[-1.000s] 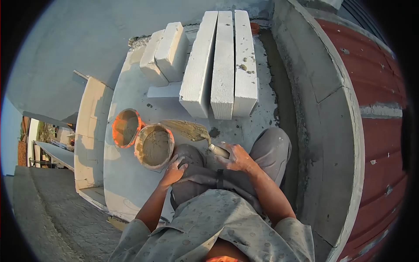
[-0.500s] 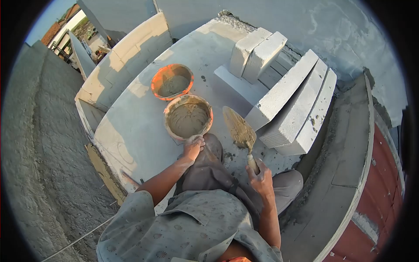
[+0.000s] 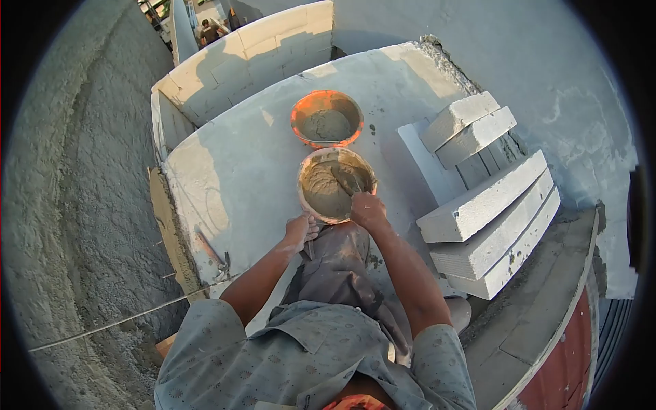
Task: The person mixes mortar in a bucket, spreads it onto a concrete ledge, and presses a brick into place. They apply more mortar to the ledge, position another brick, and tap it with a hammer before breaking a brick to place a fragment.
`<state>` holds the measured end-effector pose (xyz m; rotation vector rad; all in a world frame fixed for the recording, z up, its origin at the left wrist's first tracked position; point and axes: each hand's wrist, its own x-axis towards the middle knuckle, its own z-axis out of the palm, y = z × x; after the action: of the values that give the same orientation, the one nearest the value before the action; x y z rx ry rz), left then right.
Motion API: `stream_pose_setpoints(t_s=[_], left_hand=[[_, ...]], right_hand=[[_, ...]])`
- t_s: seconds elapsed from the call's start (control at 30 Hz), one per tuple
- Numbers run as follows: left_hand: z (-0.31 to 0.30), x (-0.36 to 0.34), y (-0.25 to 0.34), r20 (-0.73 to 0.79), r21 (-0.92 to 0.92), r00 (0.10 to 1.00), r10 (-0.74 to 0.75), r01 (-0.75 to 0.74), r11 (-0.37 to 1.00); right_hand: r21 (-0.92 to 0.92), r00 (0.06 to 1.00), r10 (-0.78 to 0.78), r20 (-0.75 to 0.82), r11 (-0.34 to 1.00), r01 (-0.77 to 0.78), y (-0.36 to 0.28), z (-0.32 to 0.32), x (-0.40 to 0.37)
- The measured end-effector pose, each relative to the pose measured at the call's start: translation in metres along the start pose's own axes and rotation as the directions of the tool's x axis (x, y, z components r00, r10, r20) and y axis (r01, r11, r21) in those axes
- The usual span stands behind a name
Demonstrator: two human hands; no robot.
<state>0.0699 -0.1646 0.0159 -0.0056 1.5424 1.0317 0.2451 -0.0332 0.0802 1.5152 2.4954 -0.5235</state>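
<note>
Right fingers (image 3: pixel 359 202) wrap trowel (image 3: pixel 346 180); left fingers (image 3: pixel 311 223) touch bucket (image 3: pixel 311 165).

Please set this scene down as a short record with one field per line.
Left grip: at the rim of the near bucket; how firmly it holds is unclear
Right grip: closed around the handle of a trowel
Trowel blade: inside the near bucket, at the grey mix
Second container: orange bucket, just beyond the near one, also holding grey mix
Right side: three long pale blocks side by side, two shorter blocks beyond
Background: low block wall
</note>
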Motion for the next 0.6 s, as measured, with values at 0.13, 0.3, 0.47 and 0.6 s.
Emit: stream_pose_setpoints(t_s=[0.13,0.3,0.47,0.6], left_hand=[[0.003,-0.004,0.000,-0.066,0.004,0.998,0.018,-0.018,1.000],[-0.008,0.010,-0.006,-0.031,0.060,0.999,0.024,-0.022,0.998],[-0.013,0.011,-0.008,0.004,0.058,0.996,0.084,-0.084,0.995],[-0.022,0.016,-0.014,0.105,0.110,0.989,0.108,-0.119,0.987]], right_hand=[[0.367,0.918,0.080,0.388,0.901,-0.233,0.003,-0.050,-0.009],[0.716,0.897,0.089,0.433,0.570,-0.402,0.042,-0.068,-0.063],[0.848,0.847,0.032,0.530,-0.014,-0.530,0.032,-0.036,-0.103],[0.907,0.911,0.027,0.412,-0.110,-0.407,0.024,0.007,-0.111]])
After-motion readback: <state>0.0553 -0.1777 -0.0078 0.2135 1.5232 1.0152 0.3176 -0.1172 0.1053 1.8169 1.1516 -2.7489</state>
